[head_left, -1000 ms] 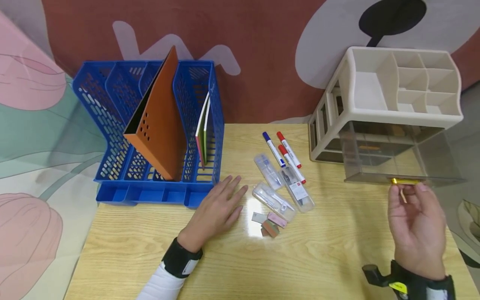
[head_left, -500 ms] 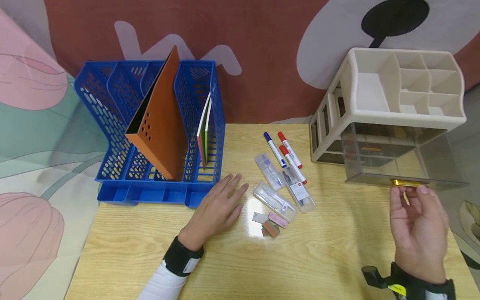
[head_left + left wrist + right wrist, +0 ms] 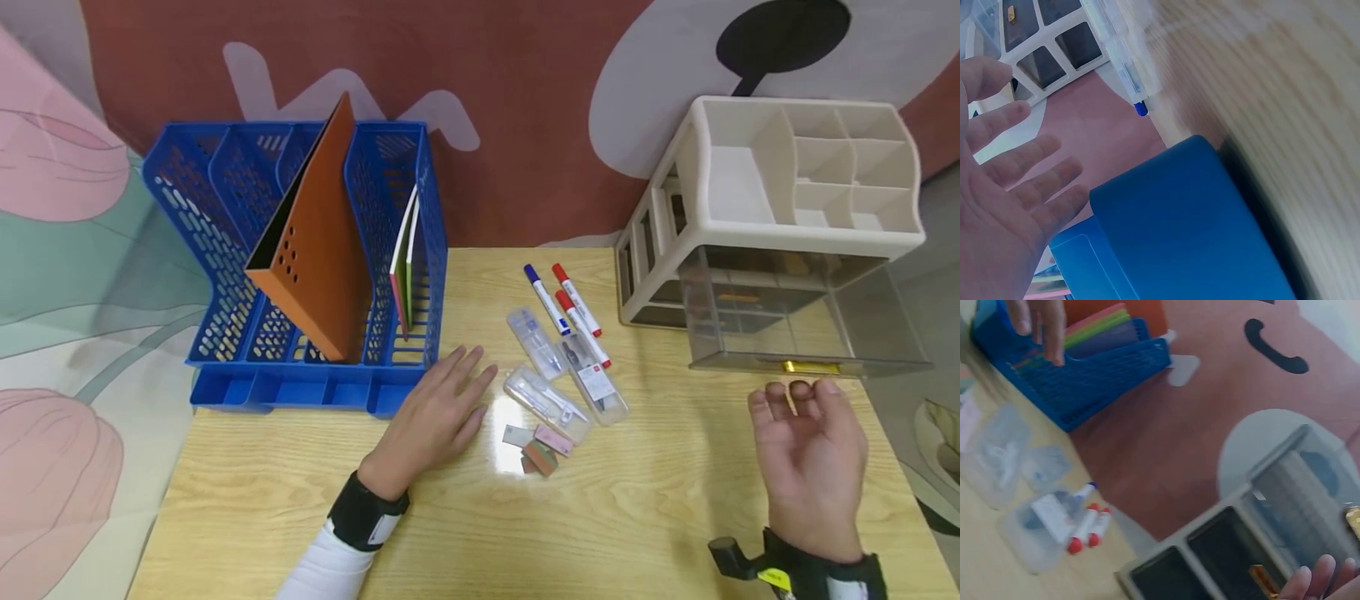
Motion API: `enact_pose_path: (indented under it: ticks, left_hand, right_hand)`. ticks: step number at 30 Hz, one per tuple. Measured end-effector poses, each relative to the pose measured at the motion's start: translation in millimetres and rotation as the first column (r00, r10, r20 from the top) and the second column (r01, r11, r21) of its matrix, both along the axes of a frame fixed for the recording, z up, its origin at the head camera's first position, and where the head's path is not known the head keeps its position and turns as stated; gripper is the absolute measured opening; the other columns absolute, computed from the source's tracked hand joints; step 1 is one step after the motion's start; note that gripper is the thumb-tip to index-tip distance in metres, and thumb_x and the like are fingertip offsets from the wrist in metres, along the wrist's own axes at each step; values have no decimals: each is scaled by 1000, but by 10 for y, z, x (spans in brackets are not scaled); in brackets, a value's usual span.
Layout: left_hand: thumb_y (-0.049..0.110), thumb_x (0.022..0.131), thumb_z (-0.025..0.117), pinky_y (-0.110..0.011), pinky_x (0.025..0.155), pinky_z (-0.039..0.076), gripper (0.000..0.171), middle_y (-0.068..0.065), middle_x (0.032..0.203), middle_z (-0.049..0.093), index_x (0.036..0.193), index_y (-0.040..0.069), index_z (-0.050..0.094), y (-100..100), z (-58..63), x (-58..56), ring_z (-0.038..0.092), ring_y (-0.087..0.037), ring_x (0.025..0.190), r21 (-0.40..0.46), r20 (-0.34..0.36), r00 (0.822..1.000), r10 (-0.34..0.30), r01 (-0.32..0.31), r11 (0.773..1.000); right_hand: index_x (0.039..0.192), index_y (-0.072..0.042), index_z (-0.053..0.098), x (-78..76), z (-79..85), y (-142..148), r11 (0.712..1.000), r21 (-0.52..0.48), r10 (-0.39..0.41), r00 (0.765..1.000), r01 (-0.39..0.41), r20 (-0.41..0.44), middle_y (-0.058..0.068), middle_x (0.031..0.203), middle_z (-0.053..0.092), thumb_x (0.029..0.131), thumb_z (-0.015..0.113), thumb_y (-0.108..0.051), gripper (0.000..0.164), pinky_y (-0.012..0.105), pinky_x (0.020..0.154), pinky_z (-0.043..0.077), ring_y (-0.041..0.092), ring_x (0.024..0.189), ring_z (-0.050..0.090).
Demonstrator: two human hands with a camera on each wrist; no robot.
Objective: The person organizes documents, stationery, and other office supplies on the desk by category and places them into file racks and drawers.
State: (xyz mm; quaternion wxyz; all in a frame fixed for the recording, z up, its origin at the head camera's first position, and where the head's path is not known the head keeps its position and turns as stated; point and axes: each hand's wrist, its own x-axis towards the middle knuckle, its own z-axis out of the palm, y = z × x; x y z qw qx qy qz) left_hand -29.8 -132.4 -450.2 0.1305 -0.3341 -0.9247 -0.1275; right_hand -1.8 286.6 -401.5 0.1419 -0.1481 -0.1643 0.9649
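My right hand [image 3: 812, 467] is palm up just in front of a pulled-out clear drawer [image 3: 795, 329], its fingers loosely bent and holding nothing. A gold handle [image 3: 812, 367] on the drawer front lies a little beyond the fingertips. The drawer juts from the top level of a cream desktop organizer [image 3: 813, 237]. My left hand [image 3: 431, 417] lies with spread fingers beside the front right corner of a blue file rack [image 3: 322, 387]. The left wrist view shows the same hand [image 3: 1016, 187] with its fingers extended and nothing in them.
Between the hands lie a blue-capped marker [image 3: 547, 300], two red-capped markers [image 3: 577, 300], clear plastic cases [image 3: 547, 404] and several erasers [image 3: 542, 457]. An orange folder [image 3: 318, 250] and thin booklets [image 3: 407, 258] stand in the rack. A patterned cloth [image 3: 525, 125] hangs behind.
My right hand has let go of the gold handle and drawn back, slightly to the left. The drawer stays pulled out. My left hand has stayed in place.
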Motion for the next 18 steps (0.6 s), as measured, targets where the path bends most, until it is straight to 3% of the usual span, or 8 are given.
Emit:
enact_pose_path:
  ticks: [5, 12, 18]
  left_hand:
    - [28, 98, 67, -49, 120, 40, 51, -20, 153, 53, 145, 10, 59, 15, 6, -21, 51, -41, 141, 4, 1, 1000, 5, -5, 1000]
    - [30, 99, 66, -49, 121, 39, 52, -20, 155, 51, 146, 10, 58, 17, 1, -32, 50, -41, 142, -7, 28, 999, 20, -20, 1000]
    - [30, 101, 63, -49, 121, 39, 53, -20, 158, 47, 149, 10, 55, 30, 15, -56, 47, -40, 144, -11, 55, 998, 31, -30, 999]
  right_hand:
    - [92, 3, 63, 5, -113, -172, 993, 89, 70, 997, -74, 43, 14, 89, 63, 108, 47, -3, 23, 39, 74, 56, 29, 84, 60]
    - [93, 1, 65, -31, -222, -501, 964, 197, 175, 984, -180, 40, 12, 93, 64, 108, 46, -2, 24, 33, 78, 57, 25, 91, 63]
    - [97, -3, 63, -162, -261, -628, 927, 259, 244, 961, -270, 127, 8, 98, 62, 108, 47, -3, 19, 31, 85, 57, 23, 96, 61]
